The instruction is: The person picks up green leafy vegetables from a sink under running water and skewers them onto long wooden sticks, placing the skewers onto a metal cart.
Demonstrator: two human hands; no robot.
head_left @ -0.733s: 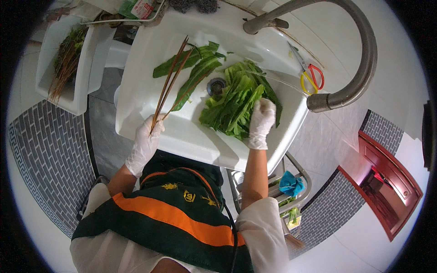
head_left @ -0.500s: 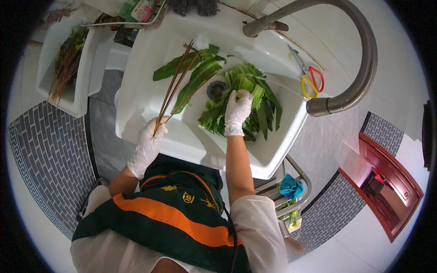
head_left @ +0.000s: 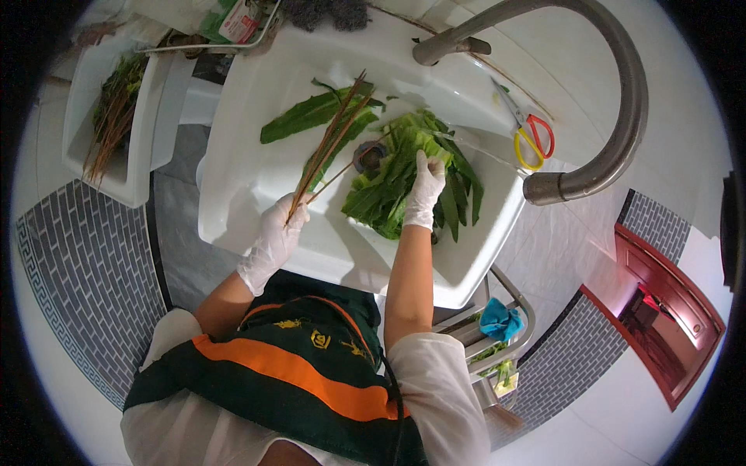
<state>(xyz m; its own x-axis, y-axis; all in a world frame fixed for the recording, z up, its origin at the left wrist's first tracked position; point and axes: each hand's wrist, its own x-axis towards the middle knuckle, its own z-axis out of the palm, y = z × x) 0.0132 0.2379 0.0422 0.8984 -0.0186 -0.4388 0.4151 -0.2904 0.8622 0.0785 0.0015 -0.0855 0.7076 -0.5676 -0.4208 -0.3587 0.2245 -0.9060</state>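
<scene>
In the white sink (head_left: 318, 252), my gloved left hand (head_left: 273, 237) is closed around several thin brown stems (head_left: 334, 140) that point up and away over the basin. One of them slants off toward the leafy greens. My gloved right hand (head_left: 426, 190) lies over a heap of green leaf lettuce (head_left: 388, 198), its thumb and fingers closed on a pale leaf; exactly what they pinch is partly hidden. Long flat green leaves (head_left: 303, 116) lie at the sink's left, behind the stems. The drain (head_left: 369, 157) shows between the two groups of leaves.
A curved metal faucet (head_left: 633, 101) arches over the right side, with a thin stream of water running from it. Scissors (head_left: 530, 144) with red and yellow handles lie on the right rim. A white tub (head_left: 140, 182) at left holds more brown stems. A blue cloth (head_left: 499, 319) hangs at lower right.
My left hand has moved right with the brown stems, which now tilt farther right. My right hand has shifted right and slightly nearer over the lettuce.
</scene>
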